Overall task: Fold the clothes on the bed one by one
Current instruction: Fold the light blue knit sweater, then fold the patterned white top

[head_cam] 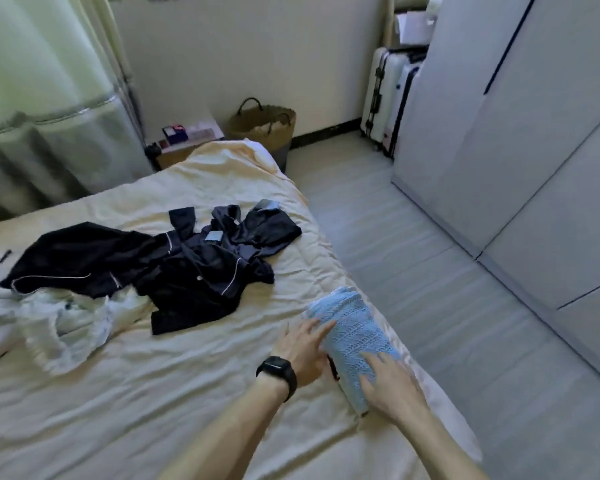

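Both forearms [229, 431] reach forward and to the right — left grip [303, 348] and right grip [392, 389] lie palm-down, fingers straight and spread.

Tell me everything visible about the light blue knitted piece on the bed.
The light blue knitted garment has an open, lace-like pattern. It is folded into a compact oblong, lying flat near the right edge of the bed. The left hand touches its left side with straight fingers; the right hand rests flat on its near end.

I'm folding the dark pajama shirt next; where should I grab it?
Probably take the dark pajama shirt by the loose flap pointing toward you, reaching from the near side: it lies flat, outside the crumpled heap.
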Available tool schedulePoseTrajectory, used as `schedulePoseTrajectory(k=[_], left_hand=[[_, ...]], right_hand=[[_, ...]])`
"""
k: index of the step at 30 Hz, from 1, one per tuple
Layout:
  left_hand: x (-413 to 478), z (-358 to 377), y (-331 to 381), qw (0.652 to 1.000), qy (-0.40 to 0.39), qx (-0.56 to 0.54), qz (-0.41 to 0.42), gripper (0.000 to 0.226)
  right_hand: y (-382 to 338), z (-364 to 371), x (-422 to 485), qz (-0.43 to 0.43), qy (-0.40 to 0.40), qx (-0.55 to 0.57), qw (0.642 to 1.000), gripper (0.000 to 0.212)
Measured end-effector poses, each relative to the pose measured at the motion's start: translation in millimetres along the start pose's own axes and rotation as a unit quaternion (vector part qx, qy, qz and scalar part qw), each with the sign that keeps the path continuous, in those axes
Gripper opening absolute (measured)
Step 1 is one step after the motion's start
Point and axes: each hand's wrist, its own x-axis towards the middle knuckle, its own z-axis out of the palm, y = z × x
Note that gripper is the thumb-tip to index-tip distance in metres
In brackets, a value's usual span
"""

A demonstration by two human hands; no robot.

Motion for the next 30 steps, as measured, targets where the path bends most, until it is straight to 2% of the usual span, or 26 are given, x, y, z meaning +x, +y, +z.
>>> schedulePoseTrajectory(k=[3, 6, 10, 13, 16, 18, 22, 27, 30], left_hand=[[-112, -34, -48, 0.997, 0.034, -0.031, -0.056, 0.062], [-237, -72, -102, 0.986, 0.099, -0.043, -0.124, 0.055], [-411, -105, -180, 0.965, 0.173, -0.025, -0.197, 0.047], [-537, -113, -234, 0.940, 0.205, -0.016, -0.273, 0.047], [-669, -108, -274, 0.901, 0.231, -0.028, -0.365, 0.053], [-750, -102, -289, 0.868, 0.250, -0.044, -0.426, 0.049], [-878, -85, -303, 0.801, 0.260, -0.047, -0.537, 0.043], [-965, -56, -293, 0.735, 0.294, -0.071, -0.607, 0.051], [-991, -36, -285, 0.707, 0.291, -0.083, -0.639, 0.053]], right_hand=[[-71, -28, -70, -0.098, 0.066, 0.022, 0.993, 0.070], [-157, -48, -153, -0.215, 0.124, 0.035, 0.968, 0.052], [-272, -46, -255, -0.353, 0.209, 0.033, 0.912, 0.042], [-359, -22, -326, -0.448, 0.228, 0.039, 0.864, 0.037], [-438, 13, -389, -0.531, 0.193, 0.024, 0.825, 0.044], [-483, 39, -425, -0.575, 0.152, 0.013, 0.804, 0.049], [-552, 83, -475, -0.647, 0.109, -0.025, 0.754, 0.042], [-608, 130, -509, -0.697, 0.045, -0.040, 0.714, 0.038], [-629, 154, -520, -0.714, 0.008, -0.043, 0.699, 0.038]])
